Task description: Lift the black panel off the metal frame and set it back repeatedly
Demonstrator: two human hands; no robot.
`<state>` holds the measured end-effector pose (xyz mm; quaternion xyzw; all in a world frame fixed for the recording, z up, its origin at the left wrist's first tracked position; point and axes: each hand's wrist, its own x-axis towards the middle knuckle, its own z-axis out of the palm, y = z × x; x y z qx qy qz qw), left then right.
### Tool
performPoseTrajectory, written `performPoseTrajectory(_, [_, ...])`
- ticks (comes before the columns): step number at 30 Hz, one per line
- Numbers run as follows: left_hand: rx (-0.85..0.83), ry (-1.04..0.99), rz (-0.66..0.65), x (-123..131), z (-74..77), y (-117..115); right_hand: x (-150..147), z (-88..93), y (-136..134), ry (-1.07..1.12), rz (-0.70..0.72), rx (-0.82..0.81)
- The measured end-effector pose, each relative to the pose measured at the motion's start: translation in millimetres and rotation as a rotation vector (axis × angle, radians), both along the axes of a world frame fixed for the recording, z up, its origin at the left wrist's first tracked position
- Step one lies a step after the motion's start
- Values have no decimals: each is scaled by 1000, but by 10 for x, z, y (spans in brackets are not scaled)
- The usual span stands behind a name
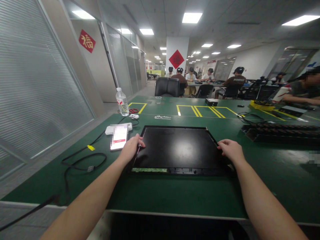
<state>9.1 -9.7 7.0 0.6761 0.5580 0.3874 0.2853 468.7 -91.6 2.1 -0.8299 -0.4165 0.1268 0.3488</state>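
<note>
A flat black display panel [180, 146] lies on the green table [175, 196], with a green circuit strip [149, 170] along its near edge at the left. My left hand [131, 146] is at the panel's left edge, its fingers curled over the frame. On the opposite side my right hand [231, 150] pinches the right edge of the panel with thumb and fingers. Both hands are closed on the panel's sides.
Left of the panel are a lit phone [119, 138], a white power strip [127, 126], black cables, a water bottle [122, 102] and red scissors [133, 110]. Black slotted parts [282, 133] lie at the right. A person sits at the far right; others sit behind.
</note>
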Motion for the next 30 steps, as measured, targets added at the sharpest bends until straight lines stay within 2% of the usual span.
performPoseTrajectory(5, [-52,-180,-48,-43,-66,38,-9,7,-2,-2,2,-16])
performPoseTrajectory(9, [5,-172,-40,-29,-83,29,-31,34,-10,-4,-4,-22])
performPoseTrajectory(14, [29,-189,18,37,-17,-35,-39,42,-4,-5,-14,-22])
performPoseTrajectory(20, [-10,-235,-75,4,16,-33,-22,17,2,-11,-7,-11])
performPoseTrajectory(30, [-4,-268,-54,35,43,-74,-41,43,-5,8,-20,-35])
